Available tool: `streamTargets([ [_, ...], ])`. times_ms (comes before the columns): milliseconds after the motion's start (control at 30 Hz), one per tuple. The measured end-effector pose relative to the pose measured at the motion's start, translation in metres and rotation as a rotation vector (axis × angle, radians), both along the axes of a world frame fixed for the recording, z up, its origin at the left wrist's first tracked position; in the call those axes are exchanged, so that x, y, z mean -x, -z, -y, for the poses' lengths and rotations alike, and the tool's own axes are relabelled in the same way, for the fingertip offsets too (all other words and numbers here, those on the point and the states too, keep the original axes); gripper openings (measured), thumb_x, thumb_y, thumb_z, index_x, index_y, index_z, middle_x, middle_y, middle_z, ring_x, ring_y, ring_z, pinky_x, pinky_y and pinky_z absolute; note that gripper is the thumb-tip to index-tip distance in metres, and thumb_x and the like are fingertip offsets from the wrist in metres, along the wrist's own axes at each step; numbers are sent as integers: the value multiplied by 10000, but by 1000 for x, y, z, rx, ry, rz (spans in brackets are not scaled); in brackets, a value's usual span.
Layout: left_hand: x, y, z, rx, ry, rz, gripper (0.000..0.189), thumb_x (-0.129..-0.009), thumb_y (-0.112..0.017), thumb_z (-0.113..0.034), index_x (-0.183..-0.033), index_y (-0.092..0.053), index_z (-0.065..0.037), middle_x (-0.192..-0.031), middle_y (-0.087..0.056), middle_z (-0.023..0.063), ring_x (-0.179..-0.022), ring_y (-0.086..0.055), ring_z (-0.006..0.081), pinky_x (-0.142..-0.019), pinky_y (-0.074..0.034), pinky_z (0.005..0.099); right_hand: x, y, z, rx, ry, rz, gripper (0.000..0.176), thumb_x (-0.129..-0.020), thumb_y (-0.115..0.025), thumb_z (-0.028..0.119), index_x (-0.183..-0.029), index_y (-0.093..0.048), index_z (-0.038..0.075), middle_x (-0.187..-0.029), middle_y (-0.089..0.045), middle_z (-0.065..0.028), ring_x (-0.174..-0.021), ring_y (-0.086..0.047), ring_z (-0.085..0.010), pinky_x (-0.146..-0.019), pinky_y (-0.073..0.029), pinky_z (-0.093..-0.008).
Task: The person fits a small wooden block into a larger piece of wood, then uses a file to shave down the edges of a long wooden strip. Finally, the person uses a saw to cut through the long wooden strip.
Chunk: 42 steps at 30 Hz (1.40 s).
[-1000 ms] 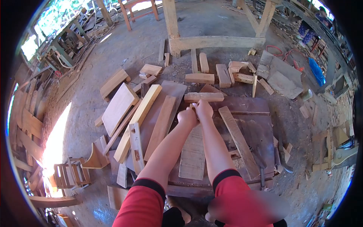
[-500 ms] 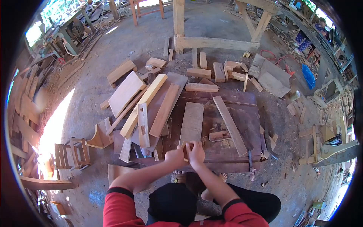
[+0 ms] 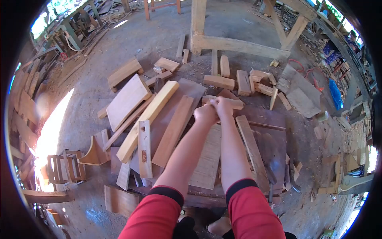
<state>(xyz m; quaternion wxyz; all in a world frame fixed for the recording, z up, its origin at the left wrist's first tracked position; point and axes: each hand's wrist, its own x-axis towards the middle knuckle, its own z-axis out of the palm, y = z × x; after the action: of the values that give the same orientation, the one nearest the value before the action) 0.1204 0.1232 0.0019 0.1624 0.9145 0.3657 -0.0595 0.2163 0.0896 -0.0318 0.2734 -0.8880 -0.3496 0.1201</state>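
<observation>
Both my arms reach forward over a low brown worktable (image 3: pixel 270 139). My left hand (image 3: pixel 205 114) and my right hand (image 3: pixel 223 108) are closed side by side at the far end of a flat greyish board (image 3: pixel 207 159). A small wooden block showed between them earlier; my fingers now mostly hide it. Just beyond my hands, a short piece of wood (image 3: pixel 235 104) lies across the table's back part. To the right of the board a long narrow wooden strip (image 3: pixel 252 151) lies at a slant.
Long planks (image 3: pixel 173 131) and a pale flat panel (image 3: pixel 129 101) lean in a pile on the left. Several wood blocks (image 3: pixel 243 83) lie past the table. A wooden frame (image 3: pixel 242 46) stands ahead, and a dark-bladed tool (image 3: pixel 294 181) lies at the right edge.
My two hands have slid forward together, away from my body, from the board's near end to its far end. My arms are now stretched out, and the view has shifted slightly.
</observation>
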Motion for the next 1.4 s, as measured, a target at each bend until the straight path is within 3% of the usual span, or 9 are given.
streamTargets([
  [167,61,-54,34,-10,-22,125,780,-574,-715,-555,-988,-429,42,-727,-628,143,-653,-643,278,-552,-513,365,47,-46,36,-277,-5,169,312,-807,-568,403,-812,-543,93,-852,-564,-119,-756,-582,-327,-619,-468,-443],
  [267,139,-37,108,57,35,83,890,-546,-702,-607,-1045,-410,70,-668,-611,132,-599,-638,268,-513,-509,359,126,-37,123,-272,-20,79,282,-793,-592,387,-802,-564,107,-837,-560,-109,-710,-577,-314,-595,-473,-419],
  [433,233,14,195,99,129,97,754,-560,-691,-602,-905,-483,36,-527,-567,74,-435,-589,230,-400,-474,331,221,-13,220,-270,50,16,217,-731,-672,293,-792,-574,109,-839,-561,-84,-738,-580,-293,-611,-471,-394],
  [567,220,30,195,70,132,221,550,-645,-678,-474,-851,-474,-7,-481,-537,57,-387,-564,217,-379,-465,331,206,-6,217,-215,83,-15,237,-706,-693,296,-815,-585,116,-858,-567,-70,-778,-581,-277,-630,-466,-380],
  [667,160,43,148,-152,139,156,276,-701,-566,-134,-937,-471,-26,-504,-554,64,-430,-585,214,-390,-467,346,150,0,166,-217,80,7,254,-718,-681,323,-792,-570,106,-819,-557,-84,-743,-577,-281,-611,-462,-393],
  [867,5,19,11,-124,190,3,230,-763,-572,-200,-887,-511,-15,-747,-648,130,-671,-651,247,-551,-507,359,15,-1,20,-33,313,34,341,-789,-593,410,-835,-621,73,-892,-620,-134,-849,-595,-313,-708,-469,-398],
  [1033,80,-17,43,-170,121,156,429,-698,-641,-306,-936,-455,0,-651,-614,141,-584,-626,285,-492,-491,385,66,-32,67,-449,75,140,246,-774,-637,328,-782,-589,87,-802,-571,-101,-728,-568,-308,-631,-459,-409],
  [1167,187,-5,137,43,164,120,603,-637,-665,-528,-890,-494,-8,-523,-562,98,-468,-591,243,-422,-463,354,171,-30,162,-319,97,37,172,-753,-656,246,-763,-580,91,-780,-548,-98,-705,-566,-291,-599,-462,-378],
  [1400,230,30,161,60,257,137,478,-678,-652,-342,-964,-483,1,-540,-568,87,-446,-579,215,-394,-449,339,213,1,191,-176,104,63,202,-777,-631,322,-780,-586,125,-823,-559,-66,-701,-583,-273,-578,-471,-375],
])
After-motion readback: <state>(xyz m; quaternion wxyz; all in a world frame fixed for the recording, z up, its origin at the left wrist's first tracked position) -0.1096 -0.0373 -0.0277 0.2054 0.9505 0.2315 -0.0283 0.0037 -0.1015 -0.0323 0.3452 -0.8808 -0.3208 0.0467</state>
